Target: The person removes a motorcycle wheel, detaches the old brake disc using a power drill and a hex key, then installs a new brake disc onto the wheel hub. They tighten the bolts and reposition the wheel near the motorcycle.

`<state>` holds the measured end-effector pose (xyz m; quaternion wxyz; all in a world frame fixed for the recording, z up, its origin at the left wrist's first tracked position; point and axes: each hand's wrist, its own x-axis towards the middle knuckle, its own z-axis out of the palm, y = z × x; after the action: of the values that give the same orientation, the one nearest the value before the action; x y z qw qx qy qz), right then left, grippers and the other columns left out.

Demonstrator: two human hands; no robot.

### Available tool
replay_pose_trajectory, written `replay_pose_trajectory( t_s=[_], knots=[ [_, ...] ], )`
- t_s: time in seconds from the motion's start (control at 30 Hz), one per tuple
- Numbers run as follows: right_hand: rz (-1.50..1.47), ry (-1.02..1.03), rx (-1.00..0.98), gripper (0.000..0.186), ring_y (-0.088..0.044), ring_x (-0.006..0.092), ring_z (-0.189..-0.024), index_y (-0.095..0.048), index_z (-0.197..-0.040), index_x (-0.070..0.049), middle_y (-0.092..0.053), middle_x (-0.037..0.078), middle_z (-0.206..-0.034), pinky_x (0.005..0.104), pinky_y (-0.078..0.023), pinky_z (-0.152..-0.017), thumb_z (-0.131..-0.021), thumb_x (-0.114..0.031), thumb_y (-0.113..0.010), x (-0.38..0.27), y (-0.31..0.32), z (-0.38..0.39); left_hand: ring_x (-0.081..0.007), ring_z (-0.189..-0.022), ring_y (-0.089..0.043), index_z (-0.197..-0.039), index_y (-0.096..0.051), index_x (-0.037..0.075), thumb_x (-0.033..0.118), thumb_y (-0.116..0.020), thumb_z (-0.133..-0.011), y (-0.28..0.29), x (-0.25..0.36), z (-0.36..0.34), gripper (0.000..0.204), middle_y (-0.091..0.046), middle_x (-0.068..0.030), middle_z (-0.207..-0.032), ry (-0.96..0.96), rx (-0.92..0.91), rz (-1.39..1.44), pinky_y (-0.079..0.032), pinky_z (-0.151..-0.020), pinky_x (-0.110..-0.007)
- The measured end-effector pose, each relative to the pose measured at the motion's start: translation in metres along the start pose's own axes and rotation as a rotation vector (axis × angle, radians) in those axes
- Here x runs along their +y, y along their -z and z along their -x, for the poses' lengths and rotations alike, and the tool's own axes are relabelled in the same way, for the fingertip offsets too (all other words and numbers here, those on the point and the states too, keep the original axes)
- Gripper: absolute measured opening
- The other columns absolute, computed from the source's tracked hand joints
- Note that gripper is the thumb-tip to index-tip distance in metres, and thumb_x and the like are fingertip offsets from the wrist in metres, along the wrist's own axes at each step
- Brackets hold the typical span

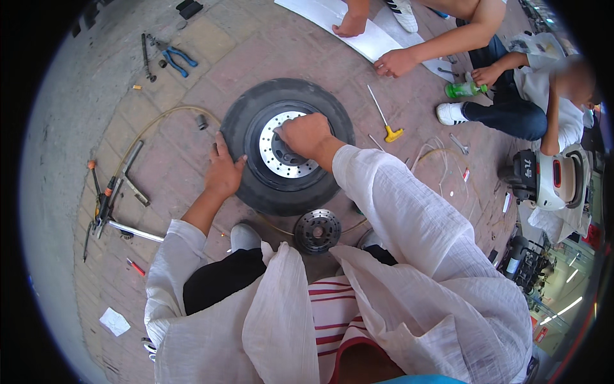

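Note:
A small black wheel with its tyre lies flat on the paving in front of me. A silver, drilled brake disc sits at its centre around a dark hub. My left hand rests against the tyre's left side with its fingers spread. Over the disc's upper part is my right hand, its fingers curled down and closed near the disc's inner edge. Whatever those fingers pinch is too small or hidden to name. Between my feet lies a second, smaller round part with a drilled dark face.
Left lie a T-shaped tool, an air hose and blue-handled pliers. A yellow-handled screwdriver is right of the tyre. Another person's hands touch a white sheet; a seated person holds a green bottle.

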<state>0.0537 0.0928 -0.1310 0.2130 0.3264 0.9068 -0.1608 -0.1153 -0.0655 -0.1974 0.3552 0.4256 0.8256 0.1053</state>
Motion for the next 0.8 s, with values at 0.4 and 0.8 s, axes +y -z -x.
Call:
replay_pose_trajectory(
  t_s=[0.4, 0.8],
  knots=[
    [0.040, -0.023, 0.057, 0.038, -0.070, 0.0284, -0.084, -0.072, -0.088, -0.007, -0.072, 0.013, -0.090, 0.0428, -0.053, -0.071, -0.092, -0.038, -0.050, -0.007, 0.001, 0.006, -0.0480, -0.125, -0.044, -0.152, 0.000, 0.009, 0.039, -0.057, -0.091, -0.003, -0.006, 0.001, 0.089, -0.024, -0.0301, -0.149, -0.027, 0.010, 0.015, -0.042, -0.101, -0.049],
    [0.098, 0.201, 0.446, 0.029, -0.069, 0.0295, -0.082, -0.070, -0.090, -0.009, -0.071, 0.011, -0.086, 0.0431, -0.054, -0.071, -0.092, -0.032, -0.053, 0.014, -0.042, -0.002, -0.0499, -0.127, -0.041, -0.151, -0.002, 0.006, 0.038, -0.058, -0.091, -0.021, -0.024, -0.006, 0.088, -0.026, -0.0339, -0.146, -0.121, 0.099, 0.042, -0.039, -0.103, -0.050]
  ],
)
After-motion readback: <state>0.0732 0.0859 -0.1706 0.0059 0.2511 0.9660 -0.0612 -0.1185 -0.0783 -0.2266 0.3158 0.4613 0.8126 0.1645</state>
